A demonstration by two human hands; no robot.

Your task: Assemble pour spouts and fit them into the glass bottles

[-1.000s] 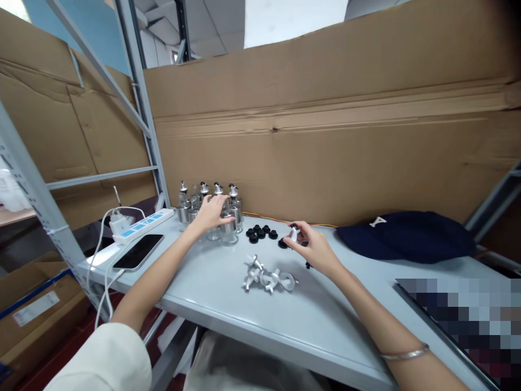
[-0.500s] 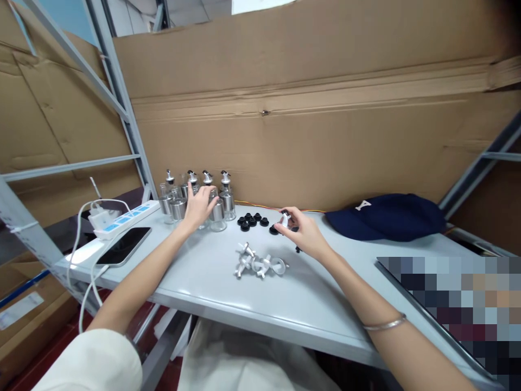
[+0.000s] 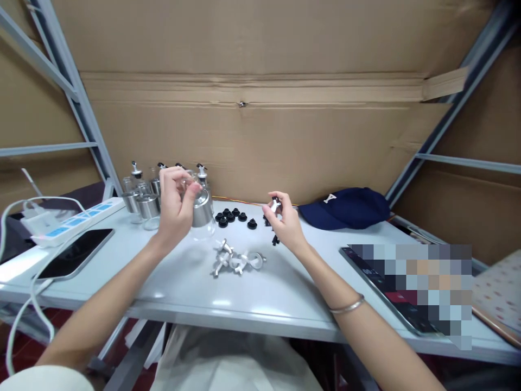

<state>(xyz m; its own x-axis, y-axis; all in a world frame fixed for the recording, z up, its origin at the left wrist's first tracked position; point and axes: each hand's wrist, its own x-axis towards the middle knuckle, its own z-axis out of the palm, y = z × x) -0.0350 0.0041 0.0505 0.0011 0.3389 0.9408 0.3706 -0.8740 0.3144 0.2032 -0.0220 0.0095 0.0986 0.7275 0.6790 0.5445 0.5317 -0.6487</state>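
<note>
My left hand (image 3: 176, 203) grips a glass bottle (image 3: 202, 213) with a steel sleeve by its neck, tilted a little over the table. In my right hand (image 3: 287, 220) a small silver and black pour spout (image 3: 275, 205) is pinched between thumb and fingers; part of it is hidden. Several black stoppers (image 3: 230, 217) sit between the hands at the back. Closer to me lies a small pile of silver spout pieces (image 3: 238, 259) with clear discs. Small black parts (image 3: 275, 239) lie under my right hand, partly covered.
More steel-sleeved bottles (image 3: 148, 206) stand at the back left, some with spouts fitted. A phone (image 3: 77, 254) and a white power strip (image 3: 77, 221) with cables lie left. A navy cap (image 3: 345, 209) and a blurred-out screen (image 3: 407, 288) are at right. Cardboard (image 3: 264, 146) walls the back.
My left hand has closed on a bottle at the front of the group and drawn it up and nearer. My right hand keeps the spout. The view has shifted right.
</note>
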